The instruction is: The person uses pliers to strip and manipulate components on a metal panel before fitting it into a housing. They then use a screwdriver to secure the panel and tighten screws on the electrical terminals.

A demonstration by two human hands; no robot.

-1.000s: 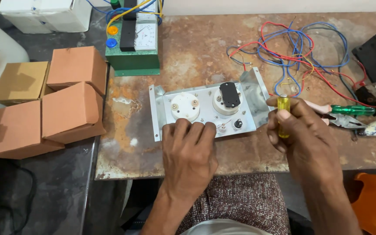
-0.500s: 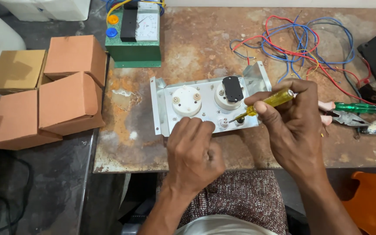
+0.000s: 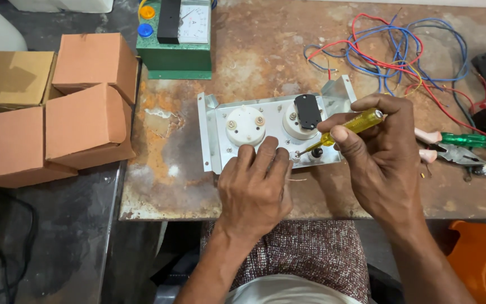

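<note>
A grey metal panel (image 3: 215,138) lies flat on the rusty metal table (image 3: 164,186). It carries two white round fittings (image 3: 245,125) and a black part (image 3: 308,111). My left hand (image 3: 254,186) presses on the panel's near edge, fingers together. My right hand (image 3: 381,152) grips a yellow-handled screwdriver (image 3: 355,124), whose tip touches the panel near a small black knob (image 3: 316,152).
A green meter box (image 3: 175,50) stands behind the panel. Tangled red and blue wires (image 3: 395,56) lie at the back right. Pliers and a green-handled tool (image 3: 468,141) rest on the right. Several cardboard boxes (image 3: 85,118) stack on the left. An orange stool (image 3: 482,264) stands at lower right.
My right hand tilted the screwdriver from upright at the panel's right edge and brought its tip onto the panel. My left hand stayed on the near edge. The view moved closer.
</note>
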